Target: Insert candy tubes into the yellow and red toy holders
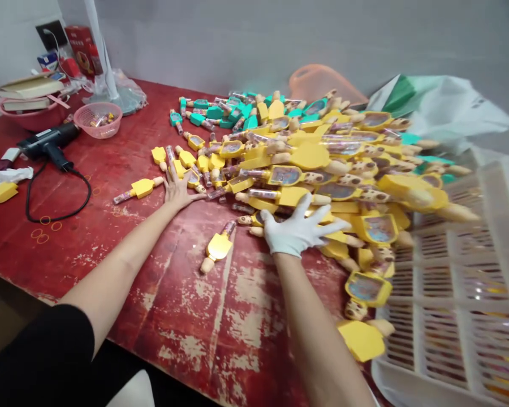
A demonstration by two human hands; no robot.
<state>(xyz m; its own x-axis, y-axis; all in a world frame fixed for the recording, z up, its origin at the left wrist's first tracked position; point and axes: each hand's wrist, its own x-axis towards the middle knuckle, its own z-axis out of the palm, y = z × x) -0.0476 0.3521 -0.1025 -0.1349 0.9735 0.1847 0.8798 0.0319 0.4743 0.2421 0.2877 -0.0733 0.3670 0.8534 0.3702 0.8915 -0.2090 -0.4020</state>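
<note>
A large heap of yellow and teal plastic novelty candy tubes (280,147) covers the middle and right of a worn red table (203,322), each with a clear tube and a tan knob. My bare left hand (178,189) lies flat at the heap's near edge, fingers spread, holding nothing. A single yellow tube (142,188) sits just left of it. My right hand (299,226), in a white glove, spreads open over the heap's near side and holds nothing. A loose tube (219,246) lies below, between my hands.
A tilted white slatted plastic crate (449,294) stands at the right table edge. A black heat gun (48,141) with its cord, a pink basket (97,120), and books in a pink basin (29,107) are at left. An orange container (322,85) stands behind the heap.
</note>
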